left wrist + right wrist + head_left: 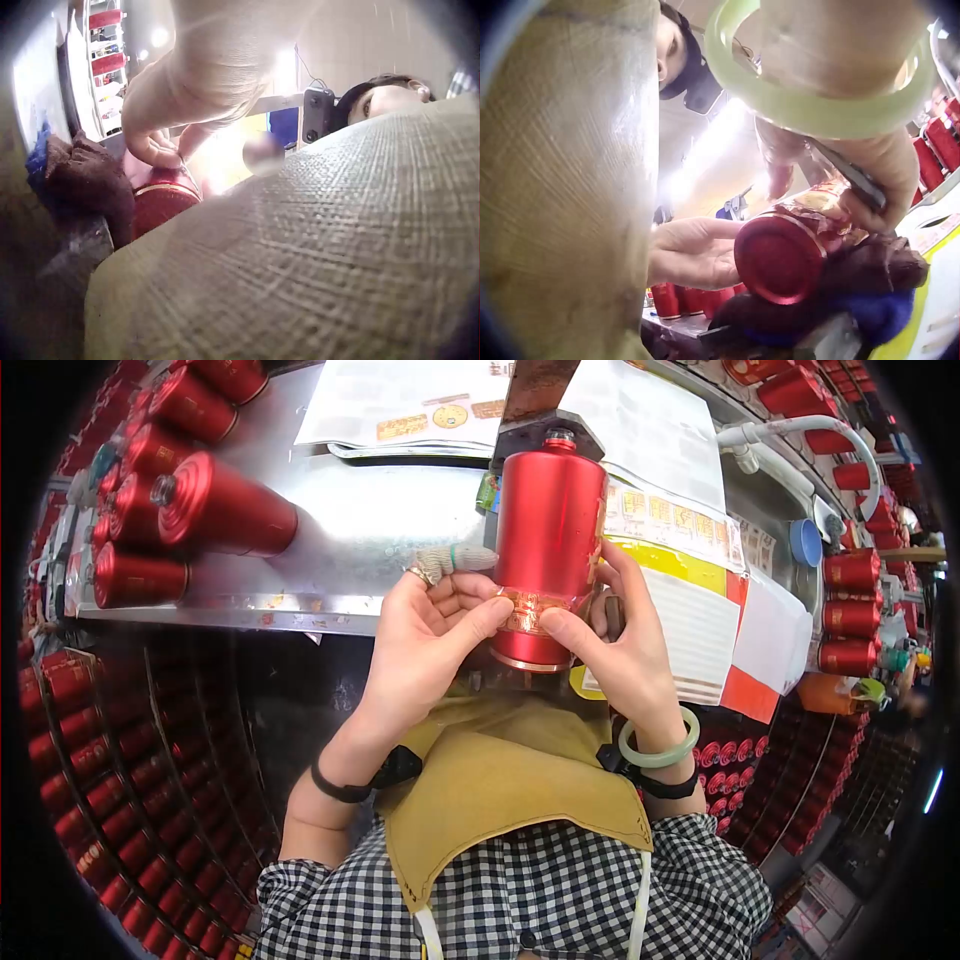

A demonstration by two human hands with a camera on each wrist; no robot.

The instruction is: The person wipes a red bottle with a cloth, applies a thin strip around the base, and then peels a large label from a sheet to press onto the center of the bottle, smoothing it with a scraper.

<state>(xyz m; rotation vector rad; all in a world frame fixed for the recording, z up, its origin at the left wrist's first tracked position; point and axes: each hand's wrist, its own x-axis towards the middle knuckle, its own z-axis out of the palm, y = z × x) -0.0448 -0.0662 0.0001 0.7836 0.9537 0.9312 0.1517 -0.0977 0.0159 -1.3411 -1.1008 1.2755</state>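
Observation:
A glossy red bottle point(552, 520) with a clear stopper lies with its base toward the person in the head view. Near the base, a gold label point(530, 612) wraps its side. My left hand point(430, 610) grips the bottle's left side, its thumb on the label's left end. Pale fabric covers point(466, 560) sheathe some left fingers. On the other side, my right hand point(630, 630) curls its fingers round the bottle, thumb pressing the label's right part. A dark flat tool point(851, 176) is tucked in the right hand. Beneath the bottle, a brown cloth point(885, 262) shows in the right wrist view.
Several red bottles point(225, 510) stand and lie on the metal table point(380, 510) at left. Stacked printed sheets point(660, 450) lie at right, beside a white curved pipe point(800, 425) and a blue cup point(804, 542). Racks of red bottles point(130, 780) fill the lower left.

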